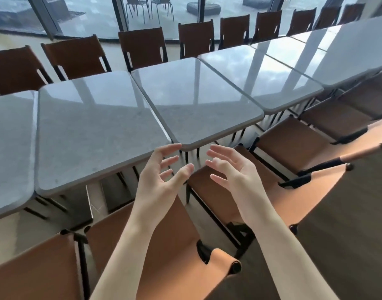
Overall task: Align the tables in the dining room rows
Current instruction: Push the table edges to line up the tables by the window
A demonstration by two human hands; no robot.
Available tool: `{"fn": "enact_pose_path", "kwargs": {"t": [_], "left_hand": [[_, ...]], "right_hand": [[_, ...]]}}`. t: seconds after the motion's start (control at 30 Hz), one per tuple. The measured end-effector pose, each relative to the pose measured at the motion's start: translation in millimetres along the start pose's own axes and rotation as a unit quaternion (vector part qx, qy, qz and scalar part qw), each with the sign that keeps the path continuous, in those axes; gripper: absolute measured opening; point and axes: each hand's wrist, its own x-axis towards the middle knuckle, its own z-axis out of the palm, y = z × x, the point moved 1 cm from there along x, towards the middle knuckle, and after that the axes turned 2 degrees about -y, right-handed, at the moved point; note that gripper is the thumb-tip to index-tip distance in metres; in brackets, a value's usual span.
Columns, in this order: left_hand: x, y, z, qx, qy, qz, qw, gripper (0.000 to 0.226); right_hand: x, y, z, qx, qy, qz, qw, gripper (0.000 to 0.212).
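Fingers spread wide and loosely bent, the left hand (pixel 158 172) and the right hand (pixel 231 169) hang palm to palm in the air, holding nothing, just short of the rounded near corner of a grey table (pixel 194 100). The left index fingertip comes close to that corner's edge; whether it touches cannot be told. Bare forearms run back to the bottom of the frame. The table has a smooth, glossy stone-like top with a thin bevelled rim and rounded corners, and it sits skewed, its near corner jutting out past the neighbouring table (pixel 94 131) on the left, whose surface is duller and speckled. To the right, another glossy table (pixel 259 76) butts against the skewed one, and the row runs on toward the upper right, the tops mirroring window frames and cloud. A further table (pixel 10 144) closes the row at the far left. Chairs (pixel 293 144) with tan leather-like sling seats on black metal frames line the near side, one directly under the hands; darker brown chairs (pixel 142 45) stand along the far side before floor-to-ceiling glass (pixel 88 16).
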Motion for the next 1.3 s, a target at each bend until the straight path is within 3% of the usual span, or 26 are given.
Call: {"fn": "enact_pose_path", "kwargs": {"t": [0.27,0.67,1.0,1.3], "left_hand": [[-21.8,39.8,123.4,-0.001,-0.039,0.027,0.999,0.037],[-77.2,92.6,317.7,-0.026,-0.028,0.03,0.999,0.022],[-77.3,122.2,384.9,-0.004,-0.027,0.032,0.999,0.02],[-16.1,121.6,429.1,0.002,-0.019,0.039,0.999,0.014]], "right_hand": [[-46.9,-15.3,-123.4,-0.017,0.028,-0.019,0.999,0.025],[-113.4,-23.6,-323.7,-0.059,0.042,-0.033,0.997,0.022],[-119.7,-26.4,-396.2,-0.042,0.043,-0.044,0.997,0.021],[-63.8,-33.4,-443.7,-0.05,0.037,-0.048,0.997,0.02]]}}
